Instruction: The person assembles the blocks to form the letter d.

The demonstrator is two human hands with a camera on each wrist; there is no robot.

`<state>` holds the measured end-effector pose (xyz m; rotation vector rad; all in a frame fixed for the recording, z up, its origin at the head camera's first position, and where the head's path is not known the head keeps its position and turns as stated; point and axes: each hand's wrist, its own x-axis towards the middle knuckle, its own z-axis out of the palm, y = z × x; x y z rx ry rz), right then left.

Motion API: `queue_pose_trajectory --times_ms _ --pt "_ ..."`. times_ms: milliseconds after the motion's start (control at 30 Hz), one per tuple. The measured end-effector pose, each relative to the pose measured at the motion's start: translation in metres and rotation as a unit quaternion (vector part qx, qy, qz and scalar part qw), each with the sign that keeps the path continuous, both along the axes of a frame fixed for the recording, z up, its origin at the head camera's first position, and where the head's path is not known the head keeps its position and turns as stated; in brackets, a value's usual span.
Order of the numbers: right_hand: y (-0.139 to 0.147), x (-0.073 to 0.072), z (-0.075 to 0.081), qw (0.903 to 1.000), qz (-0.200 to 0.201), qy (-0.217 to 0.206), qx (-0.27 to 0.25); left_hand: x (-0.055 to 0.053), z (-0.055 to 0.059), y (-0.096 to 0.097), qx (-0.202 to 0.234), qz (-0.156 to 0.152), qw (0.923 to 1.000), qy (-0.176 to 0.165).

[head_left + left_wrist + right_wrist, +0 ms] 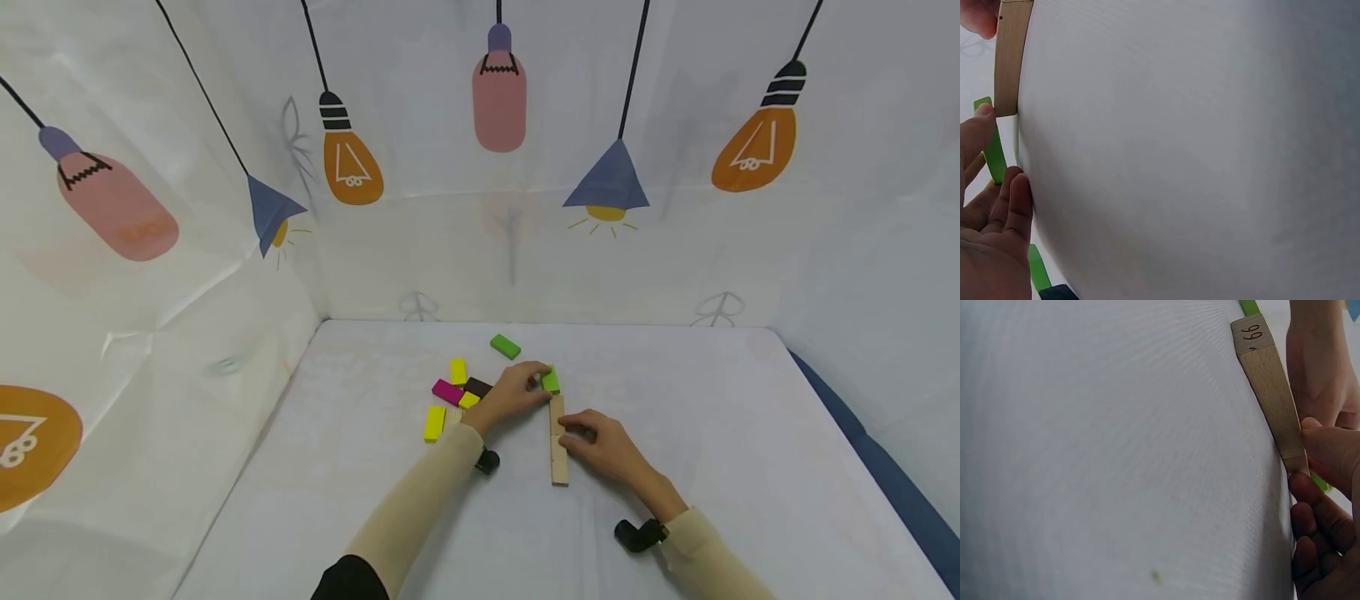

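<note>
My left hand (513,394) pinches a green block (551,380) at the far end of a row of plain wooden blocks. In the left wrist view the thumb lies on one side of this green block (994,153), fingers on the other; it stands tilted. The near wooden block (559,462) and the far wooden block (557,410) lie end to end. My right hand (606,446) touches the row's right edge near their joint with thumb and forefinger, a gap between the tips. In the right wrist view the near wooden block (1272,394) bears a number on its end.
Left of my left hand lie yellow blocks (435,424), a magenta block (447,392), a dark brown block (477,387) and a partly hidden wooden block (453,417). Another green block (506,347) lies farther back. A printed curtain (480,258) borders the white table (675,375).
</note>
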<state>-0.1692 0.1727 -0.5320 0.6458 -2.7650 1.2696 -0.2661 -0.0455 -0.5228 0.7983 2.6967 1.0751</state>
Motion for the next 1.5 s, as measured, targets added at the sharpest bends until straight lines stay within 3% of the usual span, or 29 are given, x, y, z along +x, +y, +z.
queue_pose_trajectory --times_ms 200,333,567,1000,1500 --pt "0.0 0.0 -0.003 1.0 0.001 -0.008 0.003 0.0 0.0 0.003 -0.001 0.009 0.9998 -0.018" --pt "0.0 0.0 -0.004 1.0 0.0 -0.002 0.001 -0.003 0.0 0.004 -0.007 -0.001 0.9995 -0.03" --pt "-0.001 -0.001 -0.003 1.0 0.0 0.007 -0.005 -0.007 0.007 0.007 -0.019 -0.004 0.9983 -0.055" --pt "-0.002 -0.001 -0.007 0.9994 0.0 0.033 -0.009 -0.002 0.008 0.01 -0.031 -0.008 0.9983 -0.049" --pt "-0.001 -0.004 -0.008 0.9998 -0.003 0.018 -0.003 -0.005 0.006 0.014 -0.046 -0.017 0.9979 -0.042"
